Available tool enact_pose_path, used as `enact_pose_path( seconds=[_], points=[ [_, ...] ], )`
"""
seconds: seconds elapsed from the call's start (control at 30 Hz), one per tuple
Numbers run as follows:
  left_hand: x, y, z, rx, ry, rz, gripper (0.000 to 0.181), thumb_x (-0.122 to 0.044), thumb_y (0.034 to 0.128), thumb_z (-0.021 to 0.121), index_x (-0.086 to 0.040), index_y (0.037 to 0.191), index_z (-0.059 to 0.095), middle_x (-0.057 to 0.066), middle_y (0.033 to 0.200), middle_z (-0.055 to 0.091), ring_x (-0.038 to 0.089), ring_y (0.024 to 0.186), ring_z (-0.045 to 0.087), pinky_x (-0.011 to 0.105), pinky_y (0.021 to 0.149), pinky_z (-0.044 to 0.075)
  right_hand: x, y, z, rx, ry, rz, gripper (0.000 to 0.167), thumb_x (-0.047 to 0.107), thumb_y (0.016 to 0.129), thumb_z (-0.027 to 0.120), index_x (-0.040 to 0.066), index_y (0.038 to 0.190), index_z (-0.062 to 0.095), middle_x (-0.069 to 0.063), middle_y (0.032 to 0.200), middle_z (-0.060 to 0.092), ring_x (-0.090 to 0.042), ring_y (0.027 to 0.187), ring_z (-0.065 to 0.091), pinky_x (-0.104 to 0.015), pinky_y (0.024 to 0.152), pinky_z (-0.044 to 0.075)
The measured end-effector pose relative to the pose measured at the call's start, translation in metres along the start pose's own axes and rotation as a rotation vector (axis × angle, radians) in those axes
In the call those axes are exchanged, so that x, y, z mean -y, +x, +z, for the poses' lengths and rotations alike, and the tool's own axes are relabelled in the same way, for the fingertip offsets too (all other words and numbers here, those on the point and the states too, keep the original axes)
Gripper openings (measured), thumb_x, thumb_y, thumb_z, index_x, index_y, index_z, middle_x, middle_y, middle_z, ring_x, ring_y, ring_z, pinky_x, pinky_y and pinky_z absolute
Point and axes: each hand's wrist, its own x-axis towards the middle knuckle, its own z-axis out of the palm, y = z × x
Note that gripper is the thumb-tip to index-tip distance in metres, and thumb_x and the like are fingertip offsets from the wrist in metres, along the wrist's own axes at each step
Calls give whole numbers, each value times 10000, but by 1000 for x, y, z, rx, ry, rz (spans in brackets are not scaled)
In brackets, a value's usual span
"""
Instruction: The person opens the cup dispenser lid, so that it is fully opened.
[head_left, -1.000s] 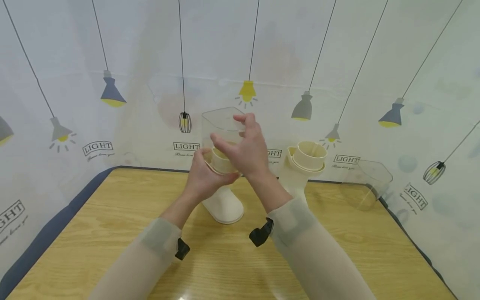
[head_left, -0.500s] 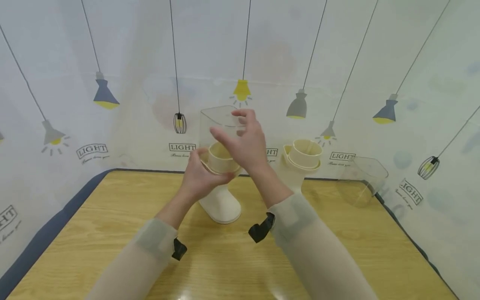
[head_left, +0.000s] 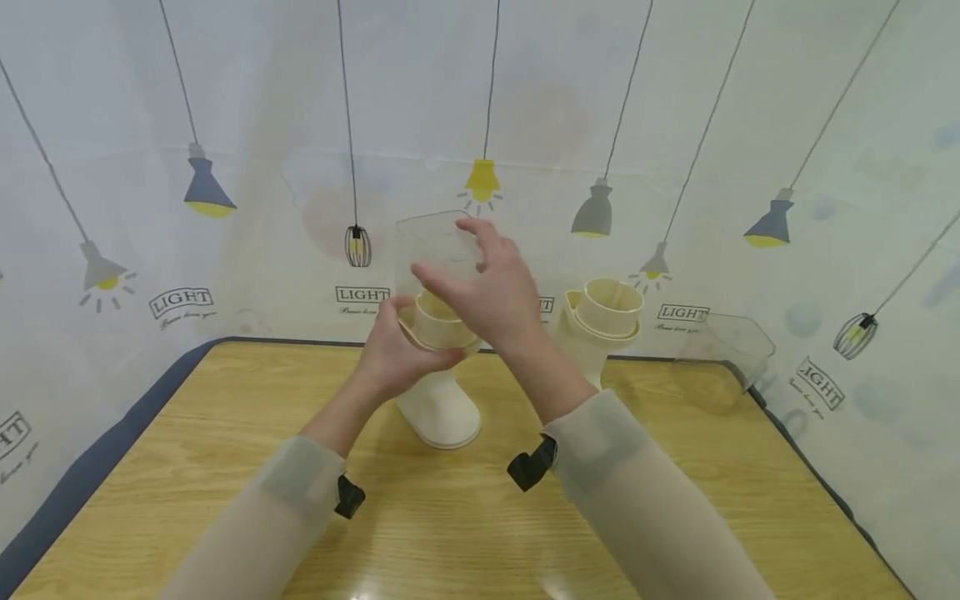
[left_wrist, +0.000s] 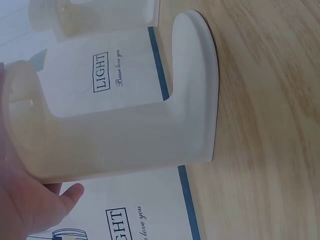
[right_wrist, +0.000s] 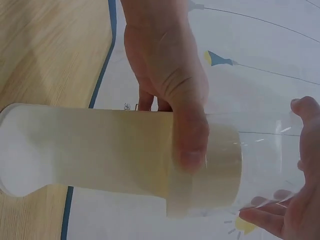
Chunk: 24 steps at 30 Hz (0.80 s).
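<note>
A cream dispenser stand (head_left: 441, 408) rises upright from its rounded foot on the table. My left hand (head_left: 393, 354) grips it round the upper collar, the thumb lying across the collar (right_wrist: 182, 195) in the right wrist view. Above this collar is a clear, angular container (head_left: 427, 242), its lower end at the cream ring (head_left: 442, 323). My right hand (head_left: 498, 292) curves thumb and fingers about the container's side, as the right wrist view also shows. In the left wrist view the stand's body (left_wrist: 115, 140) appears sideways, with part of my left hand at the lower left.
To the right, a second cream stand (head_left: 600, 333) with a ring on top is partly covered by my right forearm. Farther right lies a tilted clear container (head_left: 723, 367) near the wooden table's (head_left: 435, 533) back corner. A lamp-printed cloth (head_left: 675, 108) hangs behind.
The head view has shifted slightly. Both hands stay at the stand and clear container; my right hand and wrist have turned a little.
</note>
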Motion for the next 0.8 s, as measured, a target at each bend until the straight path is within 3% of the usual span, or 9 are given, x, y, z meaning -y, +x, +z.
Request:
enact_pose_path(
  seconds=[0.13,0.33,0.53,0.67,0.8],
  points=[
    [-1,1,-2,15,0,4,1226,-460,722,1019,-104,1628,273,154,1533,496,336,1334,579,524,1135,518,2,-1,1,-38,-36,-66,845,615,882,850,284,1602,555,-179,1535,610,-368,1201,717,-542,945,619],
    [0,2,-8,24,35,10,1198,-459,731,1015,-74,1613,302,179,1510,531,352,1344,584,550,1165,510,-3,1,-9,-122,161,-6,769,544,875,879,295,1552,611,-121,1567,609,-352,1206,750,-499,980,633],
    [0,3,-12,15,71,29,1138,-453,728,1013,-67,1582,367,168,1528,459,332,1363,501,579,1198,445,-7,-5,-30,-181,279,-41,733,477,874,900,274,1528,636,-92,1599,592,-327,1231,751,-485,961,653],
    [0,2,-14,12,122,17,1150,-505,728,1001,-109,1612,381,190,1611,377,346,1419,450,623,1233,407,-7,-9,-44,-194,280,-68,712,464,882,892,284,1521,637,-55,1599,601,-303,1228,763,-477,934,667],
    [0,1,-14,27,99,-7,1169,-505,738,1001,-145,1647,362,199,1674,316,363,1478,422,654,1268,366,-11,-14,-60,-200,275,-57,702,487,886,877,328,1522,626,-41,1603,603,-286,1238,762,-496,904,676]
  ],
)
